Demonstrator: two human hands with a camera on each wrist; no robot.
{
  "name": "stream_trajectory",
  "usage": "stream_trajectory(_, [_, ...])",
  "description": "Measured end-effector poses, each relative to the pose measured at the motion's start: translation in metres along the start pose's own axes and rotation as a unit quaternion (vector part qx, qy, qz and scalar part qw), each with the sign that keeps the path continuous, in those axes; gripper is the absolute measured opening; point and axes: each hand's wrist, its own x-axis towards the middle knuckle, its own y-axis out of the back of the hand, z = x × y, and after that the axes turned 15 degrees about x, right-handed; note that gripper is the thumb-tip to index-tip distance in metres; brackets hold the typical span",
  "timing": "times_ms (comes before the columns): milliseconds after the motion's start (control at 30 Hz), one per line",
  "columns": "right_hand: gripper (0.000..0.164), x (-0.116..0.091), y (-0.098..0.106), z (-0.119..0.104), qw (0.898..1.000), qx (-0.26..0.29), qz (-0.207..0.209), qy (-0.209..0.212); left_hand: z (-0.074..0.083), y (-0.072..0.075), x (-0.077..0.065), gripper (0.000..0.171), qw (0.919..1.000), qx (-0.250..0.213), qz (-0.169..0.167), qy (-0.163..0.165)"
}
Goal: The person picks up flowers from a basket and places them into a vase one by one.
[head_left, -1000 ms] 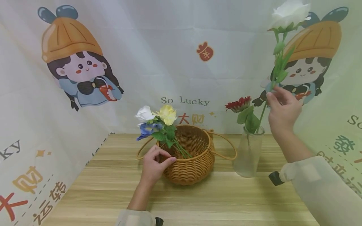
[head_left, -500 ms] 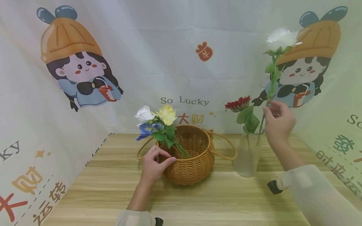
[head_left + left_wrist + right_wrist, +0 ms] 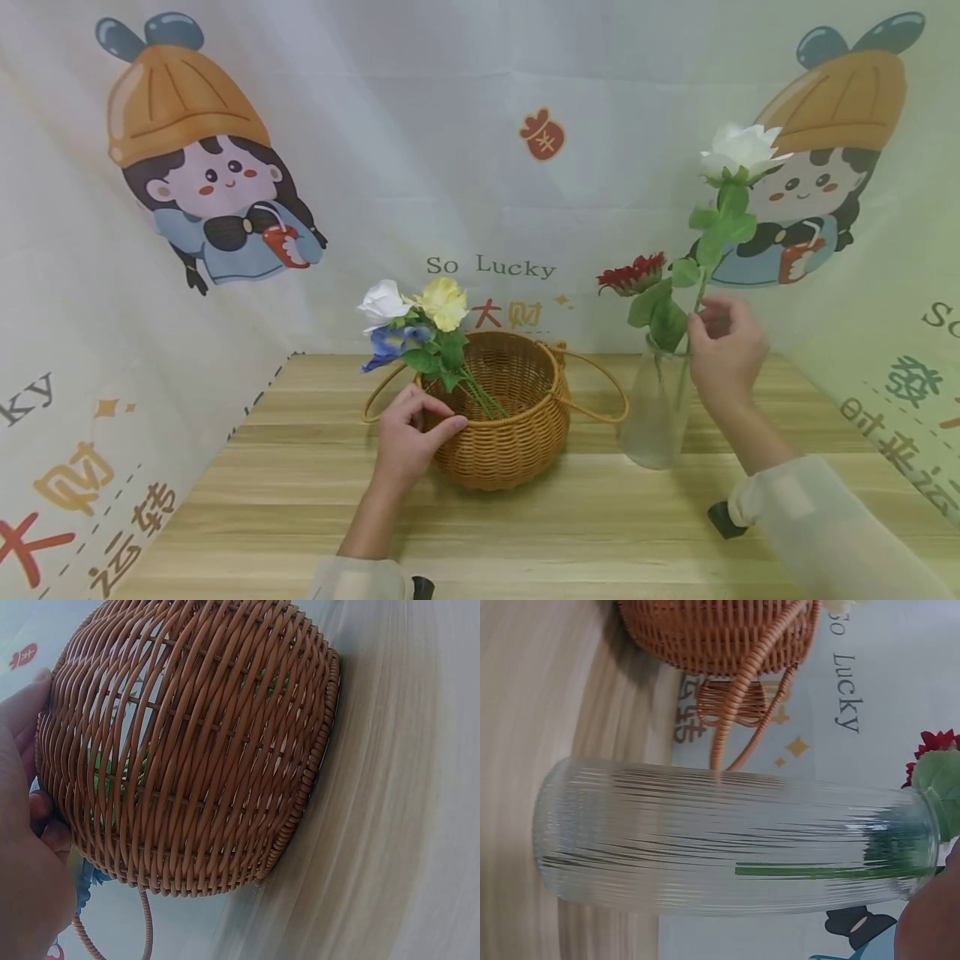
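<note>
My right hand (image 3: 727, 354) pinches the green stem of a white rose (image 3: 742, 154) just above the mouth of a clear ribbed glass vase (image 3: 651, 429). In the right wrist view the stem's lower end (image 3: 795, 871) hangs partway down inside the vase. A dark red flower (image 3: 633, 275) with broad leaves leans from the vase's left side. My left hand (image 3: 411, 437) grips the near left rim of a brown wicker basket (image 3: 502, 454) between thumb and fingers. White, yellow (image 3: 444, 304) and blue flowers (image 3: 393, 343) rest in it, leaning left over its rim.
The basket's loop handles hang out to both sides, the right handle (image 3: 600, 379) reaching close to the vase. A printed cloth backdrop (image 3: 420, 150) rises behind and beside the wooden table (image 3: 570, 542).
My right hand has moved down and slightly left, lowering the white rose so its stem goes deeper into the vase. The left hand and basket stay where they were.
</note>
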Motion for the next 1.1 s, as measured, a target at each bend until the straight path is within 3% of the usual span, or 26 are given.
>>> stream_trajectory(600, [0.015,-0.012,0.001,0.004,0.999,0.024,-0.007,0.041,0.002,0.000,0.000,0.017,1.0000,0.004,0.002,0.000])
stream_trajectory(1100, [0.015,-0.023,-0.010,-0.008,0.995,0.065,-0.002,0.077,0.003,0.000,0.000,0.017,1.0000,0.004,0.002,0.003])
